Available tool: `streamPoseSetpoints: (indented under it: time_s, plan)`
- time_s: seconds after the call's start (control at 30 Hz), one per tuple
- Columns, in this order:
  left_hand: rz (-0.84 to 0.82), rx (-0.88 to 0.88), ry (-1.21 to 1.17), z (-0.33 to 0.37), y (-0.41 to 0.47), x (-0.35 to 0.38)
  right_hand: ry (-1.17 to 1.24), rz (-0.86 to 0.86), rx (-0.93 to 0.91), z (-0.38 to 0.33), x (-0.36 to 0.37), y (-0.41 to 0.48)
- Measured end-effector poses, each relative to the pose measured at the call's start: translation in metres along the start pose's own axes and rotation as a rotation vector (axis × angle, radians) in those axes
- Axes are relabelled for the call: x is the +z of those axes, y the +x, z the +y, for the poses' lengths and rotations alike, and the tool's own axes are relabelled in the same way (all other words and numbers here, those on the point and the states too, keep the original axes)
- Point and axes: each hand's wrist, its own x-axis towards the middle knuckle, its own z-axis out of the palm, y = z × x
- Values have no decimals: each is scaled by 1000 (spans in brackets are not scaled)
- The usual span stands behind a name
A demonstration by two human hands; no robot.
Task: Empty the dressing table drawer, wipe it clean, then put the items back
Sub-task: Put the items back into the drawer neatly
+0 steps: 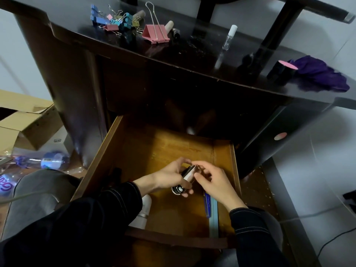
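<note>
The wooden drawer (123,151) of the dark dressing table (173,60) stands pulled open below me. Over its middle, my left hand (171,174) grips a small black-and-silver tube (182,183) with a round patterned end cap. My right hand (213,180) pinches the tube's upper end from the right. Inside the drawer lie a white bottle (143,212) under my left sleeve, a blue pen (207,206) and a pale blue ruler (214,218) along the right wall. On the tabletop are several coloured binder clips (115,21), a large pink clip (155,33), a clear spray vial (229,37) and a purple cloth (319,74).
A black cylinder with a pink top (283,71) stands beside the cloth. Cardboard boxes (27,122) and plastic bottles (50,160) lie on the floor at left. My knees are close under the drawer front. Cables run across the floor at right.
</note>
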Motion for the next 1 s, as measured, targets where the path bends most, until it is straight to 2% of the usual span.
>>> streamPoseSetpoints:
  time_s: [0.1, 0.2, 0.3, 0.4, 0.43, 0.5, 0.57, 0.63, 0.7, 0.8, 0.9, 1.0]
  plan:
    - [143, -2, -37, 1, 4, -9, 226, 49, 88, 0, -3, 0]
    - [303, -2, -151, 2, 9, -21, 327, 122, 138, -1, -5, 1]
    - [383, -3, -212, 1, 11, -24, 335, 95, 176, -3, -7, 0]
    - [457, -10, -91, -1, 9, -22, 183, -29, 184, -4, -5, -4]
    - [453, -17, -3, 0, 8, -20, 30, -3, 154, -3, -6, -4]
    - [368, -38, 218, -2, 7, -14, -285, 193, 45, -1, -12, -4]
    - [207, -47, 428, -7, 6, -4, -435, 454, -75, -1, -21, -3]
    - [53, -58, 606, -15, 7, 6, -494, 561, -78, 2, -24, -1]
    - [-33, -87, 746, -22, 9, 16, -526, 500, 6, 6, -22, 2]
    - [-72, -114, 791, -32, 14, 30, -545, 429, 91, 10, -19, 4]
    - [-55, -137, 824, -44, 21, 43, -547, 445, 98, 10, -18, 4]
    - [34, -150, 883, -54, 28, 50, -556, 428, 106, 9, -18, 4]
